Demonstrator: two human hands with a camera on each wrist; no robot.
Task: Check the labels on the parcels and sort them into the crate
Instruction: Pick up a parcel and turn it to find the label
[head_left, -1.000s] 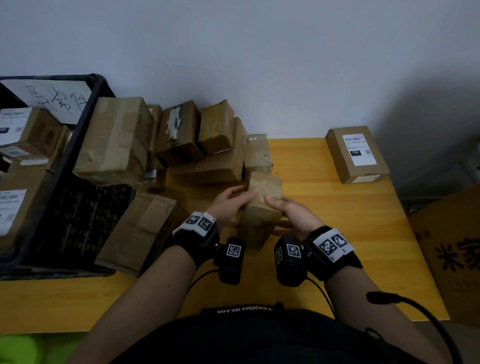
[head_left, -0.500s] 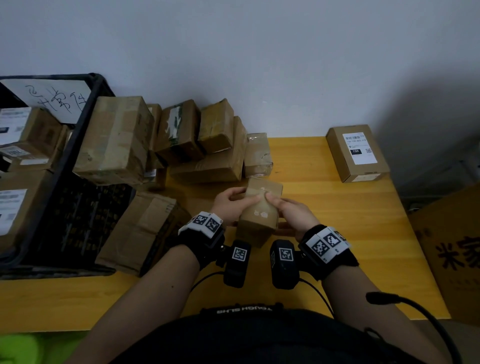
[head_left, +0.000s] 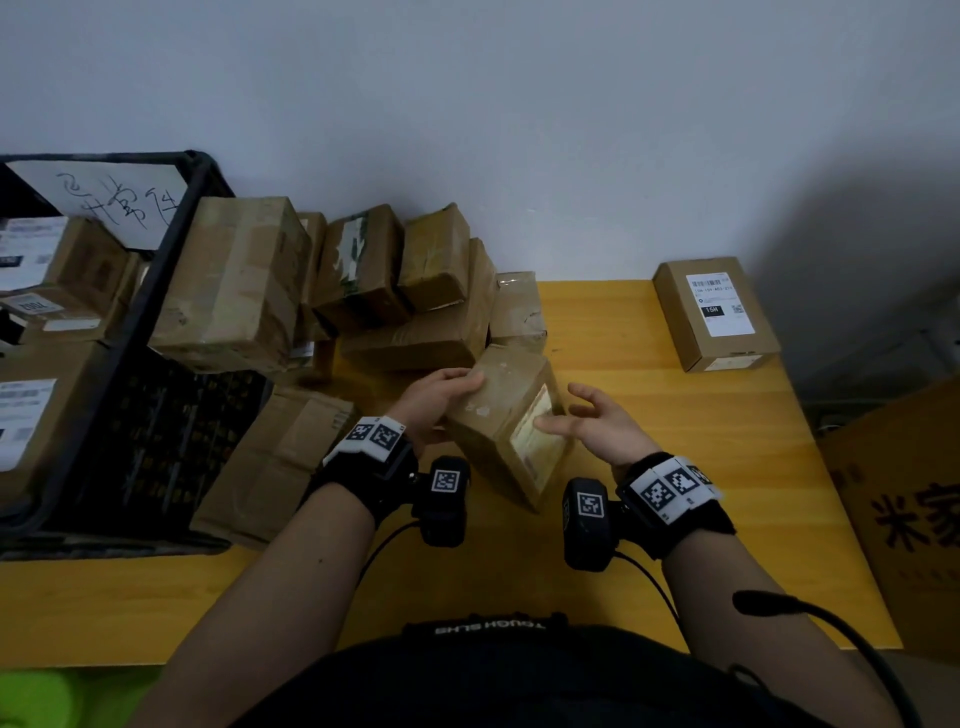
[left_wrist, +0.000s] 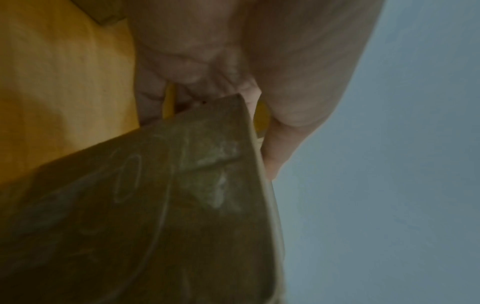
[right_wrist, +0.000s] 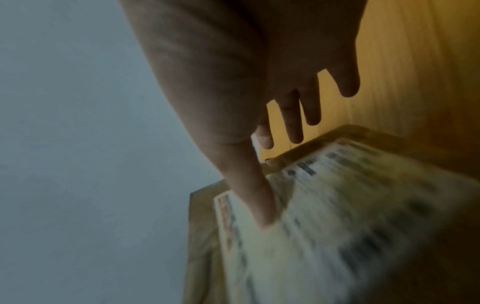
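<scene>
Our left hand (head_left: 435, 402) clamps its fingers (left_wrist: 275, 144) on the tilted brown parcel (head_left: 506, 415) above the bench (head_left: 675, 415), our right hand (head_left: 597, 421) spread beside its blurred label (right_wrist: 337, 226), bare bench rightward, stacked boxes (head_left: 415, 291) and the black crate (head_left: 156, 364) crowding left.

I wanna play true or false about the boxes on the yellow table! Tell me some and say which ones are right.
1. The left hand holds the tilted parcel. True.
2. The parcel's label faces the right hand. True.
3. The right hand is a tight fist. False: its fingers are spread, thumb touching the label.
4. The black crate holds no parcels. False: labelled parcels lie inside.
5. The lone labelled box sits inside the crate. False: it sits apart on the table.
</scene>
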